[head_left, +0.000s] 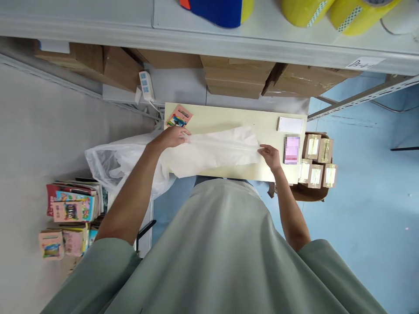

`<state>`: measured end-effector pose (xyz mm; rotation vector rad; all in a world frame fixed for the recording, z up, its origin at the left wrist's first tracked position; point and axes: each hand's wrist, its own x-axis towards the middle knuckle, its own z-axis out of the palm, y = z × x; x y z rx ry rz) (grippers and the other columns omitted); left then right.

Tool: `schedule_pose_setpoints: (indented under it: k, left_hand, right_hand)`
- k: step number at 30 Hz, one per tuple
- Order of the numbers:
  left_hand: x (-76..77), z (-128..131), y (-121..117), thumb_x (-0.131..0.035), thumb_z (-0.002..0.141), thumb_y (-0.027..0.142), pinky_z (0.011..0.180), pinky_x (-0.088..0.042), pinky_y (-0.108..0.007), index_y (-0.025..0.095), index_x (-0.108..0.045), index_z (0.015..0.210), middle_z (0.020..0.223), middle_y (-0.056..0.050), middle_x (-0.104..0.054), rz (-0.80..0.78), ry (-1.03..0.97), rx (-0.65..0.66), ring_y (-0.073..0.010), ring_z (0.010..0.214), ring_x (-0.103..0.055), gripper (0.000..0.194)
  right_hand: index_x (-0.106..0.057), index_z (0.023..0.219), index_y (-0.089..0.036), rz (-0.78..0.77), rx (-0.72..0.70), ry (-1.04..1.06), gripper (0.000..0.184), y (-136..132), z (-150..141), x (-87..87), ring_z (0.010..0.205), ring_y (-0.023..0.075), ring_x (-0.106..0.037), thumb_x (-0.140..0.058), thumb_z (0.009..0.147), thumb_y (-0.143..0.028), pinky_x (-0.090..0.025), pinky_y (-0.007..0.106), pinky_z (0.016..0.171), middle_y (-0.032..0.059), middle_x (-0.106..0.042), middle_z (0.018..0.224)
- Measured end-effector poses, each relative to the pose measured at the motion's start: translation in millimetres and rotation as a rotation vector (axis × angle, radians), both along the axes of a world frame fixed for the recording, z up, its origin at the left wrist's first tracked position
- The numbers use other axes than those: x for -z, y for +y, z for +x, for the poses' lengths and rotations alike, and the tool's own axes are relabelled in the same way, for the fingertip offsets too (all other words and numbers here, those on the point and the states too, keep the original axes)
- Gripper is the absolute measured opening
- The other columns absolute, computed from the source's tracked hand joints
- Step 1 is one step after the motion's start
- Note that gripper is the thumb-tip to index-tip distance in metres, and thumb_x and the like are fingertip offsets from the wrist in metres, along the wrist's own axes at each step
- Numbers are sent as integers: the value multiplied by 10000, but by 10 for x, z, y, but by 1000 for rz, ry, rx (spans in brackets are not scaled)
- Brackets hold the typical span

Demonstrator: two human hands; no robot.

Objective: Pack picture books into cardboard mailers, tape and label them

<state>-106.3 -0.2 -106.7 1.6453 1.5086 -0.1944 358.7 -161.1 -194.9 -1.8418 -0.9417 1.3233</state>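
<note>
A white plastic mailer bag [216,150] lies flat across a small pale-yellow table [229,120]. My left hand [173,136] grips the bag's left end with curled fingers. My right hand [270,155] pinches the bag's right edge. A small colourful booklet [178,117] lies on the table's far left corner, just beyond my left hand. A white card [290,125] and a blurred pink item [292,149] sit on the table to the right of my right hand.
A large white plastic sack [114,163] hangs left of the table. Stacks of colourful booklets [73,205] lie on the floor at left. A box of small windowed cartons [317,163] stands right of the table. Cardboard boxes [235,76], a power strip [146,85] and tape rolls [353,13] fill the shelving beyond.
</note>
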Motion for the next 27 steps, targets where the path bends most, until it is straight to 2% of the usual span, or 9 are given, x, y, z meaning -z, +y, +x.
schedule_pose_setpoints:
  k: [4,7,10,12,14,16,20,23,27]
  left_hand:
    - [310,279,127,-740,800,245,1024,-601,-413,193,-858,1168,1207,-152,-861,59,98,121,-365,1175,-788,390]
    - [519,582,183,-744,801,259,1089,-571,-463,202,-855,1202,1199,-155,-852,117,189,147,-386,1211,-760,421]
    - [626,892,173,-747,812,297,1212,-489,-550,185,-829,1266,1241,-176,-832,172,169,118,-418,1317,-702,475]
    - [621,1075,95,-729,858,319,1315,-365,-618,146,-781,1375,1392,-222,-776,258,95,72,-446,1454,-609,548]
    - [578,1225,-66,-710,917,360,1389,-216,-650,110,-682,1526,1632,-260,-619,361,1,6,-458,1611,-450,659]
    - [541,1339,-314,-709,962,423,1418,-111,-657,111,-560,1648,1812,-253,-407,402,-78,-43,-446,1721,-281,768]
    - [623,1460,-947,-708,1011,543,1413,-90,-673,46,-380,1745,1894,-312,-131,347,-108,-64,-470,1785,-77,946]
    - [806,1442,-1319,-748,983,646,1408,-107,-677,26,-288,1777,1889,-346,-58,280,-73,-157,-487,1787,-7,1107]
    - [1022,1248,-1479,-776,961,713,1403,-84,-694,57,-251,1800,1889,-346,-20,253,-17,-149,-481,1787,45,1187]
  right_hand:
    - [-763,1081,-209,22,9,-61,479,-273,133,-31,1025,319,-815,-812,785,-582,-633,529,1053,121,-846,986]
    - [-745,1077,-215,16,41,-147,453,-406,144,-60,1026,309,-818,-787,827,-591,-645,518,1044,125,-848,1014]
    - [-734,1089,-226,-31,56,-250,425,-497,158,-82,1010,305,-819,-773,875,-591,-657,508,1015,120,-856,1026]
    - [-735,1092,-225,-68,71,-301,414,-546,175,-84,991,309,-822,-759,897,-589,-664,496,976,128,-859,1031]
    - [-737,1087,-219,-99,87,-337,400,-586,190,-73,978,311,-823,-746,910,-577,-665,481,945,140,-862,1034]
    - [-738,1084,-213,-117,100,-360,378,-615,198,-49,976,312,-822,-740,916,-552,-662,473,936,149,-864,1039]
    - [-738,1069,-212,-127,98,-381,309,-632,181,19,970,321,-821,-745,910,-478,-652,476,937,157,-867,1037]
    - [-746,1072,-212,-132,74,-395,261,-608,162,65,956,316,-818,-737,916,-421,-644,466,939,151,-867,1031]
    - [-762,1119,-184,-124,36,-446,253,-549,187,99,941,311,-812,-700,947,-358,-636,447,920,163,-866,1038]
